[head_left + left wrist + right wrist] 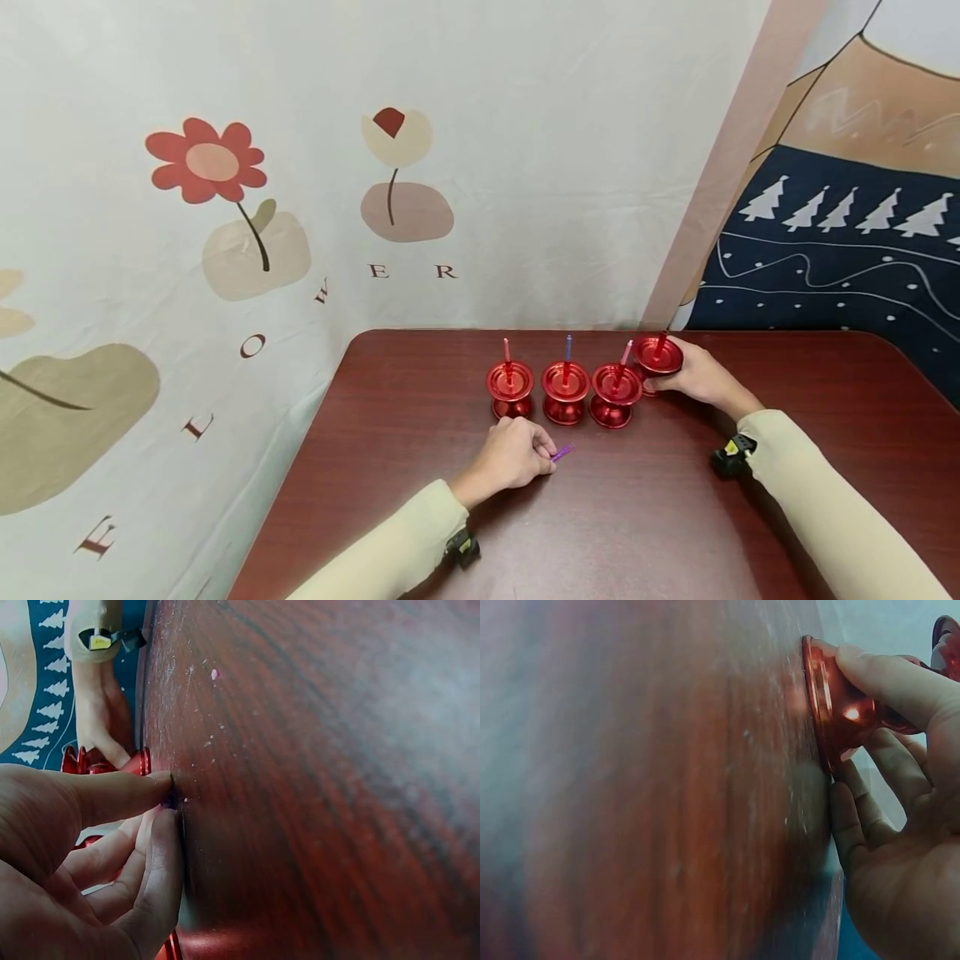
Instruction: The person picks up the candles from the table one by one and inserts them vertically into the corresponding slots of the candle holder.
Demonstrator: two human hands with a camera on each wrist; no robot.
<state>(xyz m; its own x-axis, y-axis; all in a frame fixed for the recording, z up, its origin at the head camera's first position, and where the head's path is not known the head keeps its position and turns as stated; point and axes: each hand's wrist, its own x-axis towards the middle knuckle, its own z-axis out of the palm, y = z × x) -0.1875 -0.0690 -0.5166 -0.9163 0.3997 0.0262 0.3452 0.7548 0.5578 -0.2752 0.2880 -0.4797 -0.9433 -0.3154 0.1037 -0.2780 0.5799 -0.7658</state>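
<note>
Between its thumb and fingertips my left hand (pixel 513 454) pinches a thin purple candle (pixel 562 452) low over the tabletop. In the left wrist view that candle is mostly hidden by the fingers. My right hand (pixel 697 377) grips the base of the rightmost red metal candle holder (pixel 657 356), which bears a dark red candle (pixel 662 338). The right wrist view shows the holder's base (pixel 840 705) with the thumb across it and fingers beneath. Left of it stand a holder (pixel 612 414) with a pink candle, one (pixel 564 408) with a blue candle and one (pixel 512 406) with a pink candle.
The holders form a row toward the back of the dark red wooden table (pixel 630 517). Behind rises a pale curtain (pixel 562 167) printed with flowers, and a dark tree-patterned cloth (pixel 847 275) hangs at right. A small pink crumb (pixel 215 674) lies on the tabletop.
</note>
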